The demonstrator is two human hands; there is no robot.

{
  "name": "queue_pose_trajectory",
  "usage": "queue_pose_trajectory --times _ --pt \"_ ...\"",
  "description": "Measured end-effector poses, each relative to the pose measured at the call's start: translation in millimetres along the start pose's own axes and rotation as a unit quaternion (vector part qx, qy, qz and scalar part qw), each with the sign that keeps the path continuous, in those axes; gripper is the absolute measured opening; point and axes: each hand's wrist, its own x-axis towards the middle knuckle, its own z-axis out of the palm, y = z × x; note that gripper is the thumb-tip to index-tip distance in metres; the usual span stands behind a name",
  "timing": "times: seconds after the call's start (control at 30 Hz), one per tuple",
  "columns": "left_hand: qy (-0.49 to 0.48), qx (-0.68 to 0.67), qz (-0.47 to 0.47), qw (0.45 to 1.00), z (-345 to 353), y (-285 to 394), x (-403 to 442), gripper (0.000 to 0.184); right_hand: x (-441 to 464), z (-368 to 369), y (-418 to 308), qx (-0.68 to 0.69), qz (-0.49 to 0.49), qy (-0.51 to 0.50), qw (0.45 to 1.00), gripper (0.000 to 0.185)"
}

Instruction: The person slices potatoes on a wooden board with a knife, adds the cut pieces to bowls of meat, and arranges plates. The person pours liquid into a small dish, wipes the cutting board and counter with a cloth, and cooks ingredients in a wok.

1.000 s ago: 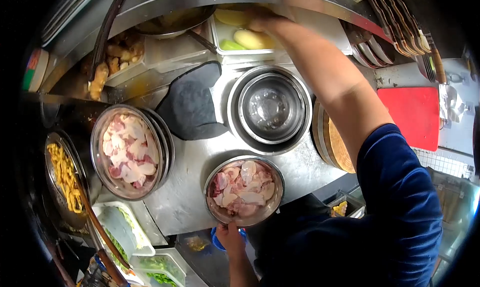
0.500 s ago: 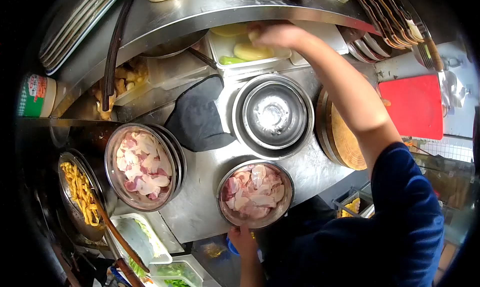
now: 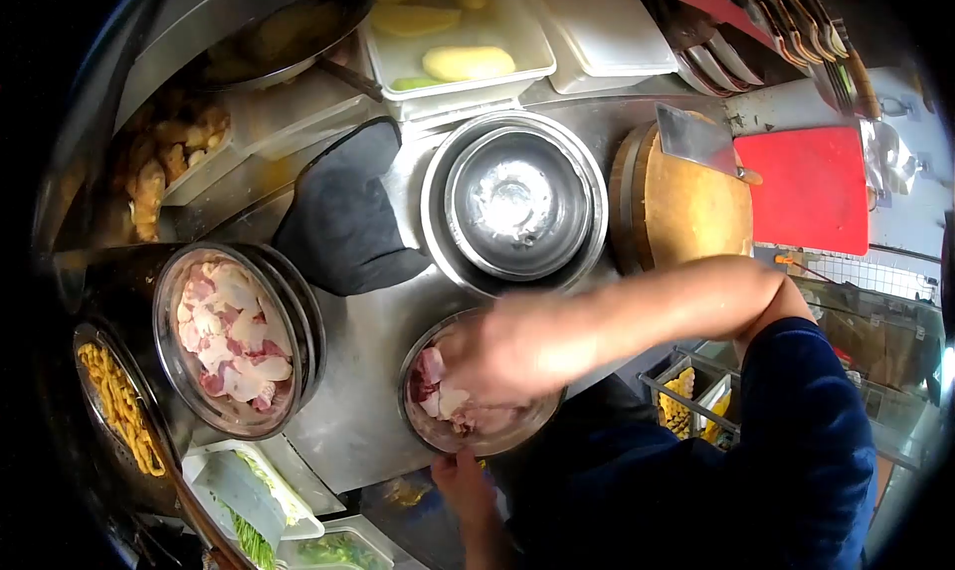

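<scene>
Raw meat pieces (image 3: 430,383), pink with pale skin, lie in a round metal bowl (image 3: 418,433) at the counter's front edge. With fingers at its near rim, my left hand (image 3: 466,485) grips this bowl. My right hand (image 3: 507,351) is over the bowl and the meat, smeared by motion, covering much of both. Its fingers cannot be made out, nor whether anything is in them. Just beyond stand nested empty-looking steel bowls (image 3: 517,207). To the left, a second bowl of raw meat (image 3: 234,336) rests on stacked bowls.
At the back sits a white tub (image 3: 542,63) with peeled potatoes (image 3: 468,63). A cleaver (image 3: 696,137) lies on the round wooden chopping block (image 3: 696,207), beside a red board (image 3: 804,192). A black flat piece (image 3: 348,217) lies mid-counter. Yellow strips (image 3: 119,406) fill a pan at left.
My right hand has come back from the potato tub to the near meat bowl. My left hand stays at that bowl's rim. The view has shifted, and the cleaver now shows.
</scene>
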Motion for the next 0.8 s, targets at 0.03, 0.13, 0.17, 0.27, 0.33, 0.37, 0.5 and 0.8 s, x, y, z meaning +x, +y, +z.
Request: queue_pose_trajectory --times 0.03,0.13,0.17,0.27,0.33,0.37,0.5,0.8 --pt "-0.001 -0.001 -0.006 1.0 0.1 0.2 -0.6 0.013 6.8 -26.9 9.6 -0.083 0.013 0.077 0.993 0.017" --pt "-0.034 0.009 -0.014 0.999 -2.5 1.2 1.0 0.015 28.1 -109.9 95.0 -0.251 0.093 0.379 0.886 0.021" --pt "-0.042 0.016 -0.014 0.999 -6.6 -0.3 0.2 0.015 34.9 -140.2 127.1 -0.349 0.137 0.435 0.819 0.034" --pt "-0.068 0.169 -0.019 0.983 -31.8 -23.2 12.8 0.016 60.5 -207.2 158.6 -0.142 0.363 0.33 0.859 0.082" --pt "-0.008 0.325 0.227 0.918 -31.6 9.4 5.6 0.02 67.2 -242.3 256.3 -0.385 0.247 0.167 0.873 0.079" --pt "0.016 0.401 0.339 0.851 -27.9 30.7 3.6 0.022 79.1 -235.6 204.2 -0.282 0.305 0.222 0.882 0.072" --pt "0.137 0.332 0.462 0.811 -19.7 118.5 15.8 0.026 80.6 -215.4 244.0 -0.373 0.25 0.265 0.854 0.057" --pt "0.063 0.372 0.627 0.681 100.6 293.1 108.3 0.02 57.2 -235.7 202.9 -0.024 0.484 0.322 0.813 0.051"
